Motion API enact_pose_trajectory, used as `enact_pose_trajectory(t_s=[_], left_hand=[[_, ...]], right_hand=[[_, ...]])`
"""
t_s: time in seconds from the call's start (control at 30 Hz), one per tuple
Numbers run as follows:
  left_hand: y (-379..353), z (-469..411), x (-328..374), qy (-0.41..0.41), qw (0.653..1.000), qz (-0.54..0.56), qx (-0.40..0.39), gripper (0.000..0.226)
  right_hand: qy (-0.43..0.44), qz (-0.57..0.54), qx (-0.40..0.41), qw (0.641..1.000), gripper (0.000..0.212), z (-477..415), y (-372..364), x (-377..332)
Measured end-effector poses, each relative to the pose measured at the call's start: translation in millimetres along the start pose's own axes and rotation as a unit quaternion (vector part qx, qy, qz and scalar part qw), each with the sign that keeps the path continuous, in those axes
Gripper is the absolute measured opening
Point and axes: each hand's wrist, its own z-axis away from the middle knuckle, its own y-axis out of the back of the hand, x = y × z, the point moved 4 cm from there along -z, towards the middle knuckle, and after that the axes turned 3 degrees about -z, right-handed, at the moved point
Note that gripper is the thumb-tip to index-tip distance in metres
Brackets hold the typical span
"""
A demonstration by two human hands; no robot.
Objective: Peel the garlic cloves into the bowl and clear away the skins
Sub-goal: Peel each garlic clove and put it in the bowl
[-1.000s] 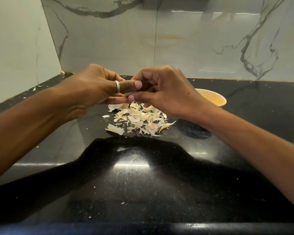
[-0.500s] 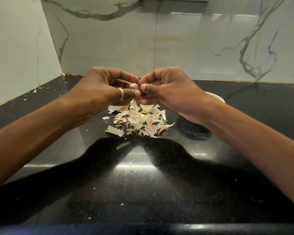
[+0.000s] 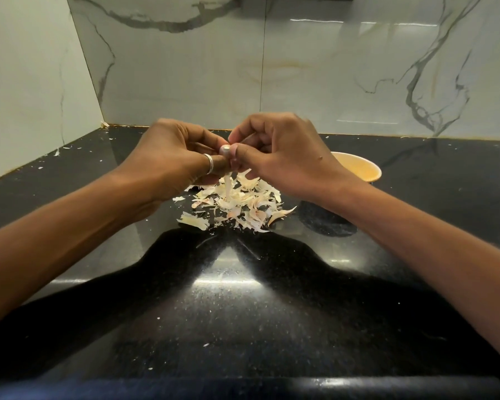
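A: Clove first. Where is it?

B: The garlic clove (image 3: 225,150) sits in the air between your two thumbs, above the skins pile (image 3: 237,207), with only its pale top showing. Your left hand (image 3: 171,157) has it clamped between thumb and curled fingers. Your right hand (image 3: 283,157) touches it from the other side, thumb and forefinger nipping what looks like the skin strip (image 3: 228,186) that dangles toward the pile.

A: How does it handle?

B: My judgement is that it's tiny, light and firm, and slick once bare, so it can squirt out. Hold the body with the left hand and take the papery edge near the tip with the right. The skin is thin and brittle and tears into flakes, so pull along its length.

A: Bowl?

B: The bowl (image 3: 361,168) is behind your right wrist, near the hand but apart from it. I can't tell what's inside.

A: Anything else?

B: There's a ring (image 3: 209,163) on your left thumb. Stray flakes lie across the black countertop (image 3: 243,313), so the skins aren't cleared yet.
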Motion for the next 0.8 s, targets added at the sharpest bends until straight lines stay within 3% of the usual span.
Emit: enact_pose_trajectory(t_s=[0.3,0.6,0.8], left_hand=[[-9.6,2.4,-1.6,0.006,0.998,0.005,-0.063,0.017],[-13.1,-0.5,-9.4,0.024,0.999,0.008,-0.030,0.009],[-19.2,-0.1,-10.8,0.035,0.998,-0.005,-0.051,0.016]], right_hand=[[0.092,0.102,0.033,0.990,0.009,3.8,-1.3,-5.4],[0.062,0.089,0.034,0.993,0.009,3.5,-4.9,-3.2],[0.061,0.084,0.029,0.994,0.009,3.7,-4.2,-2.1]])
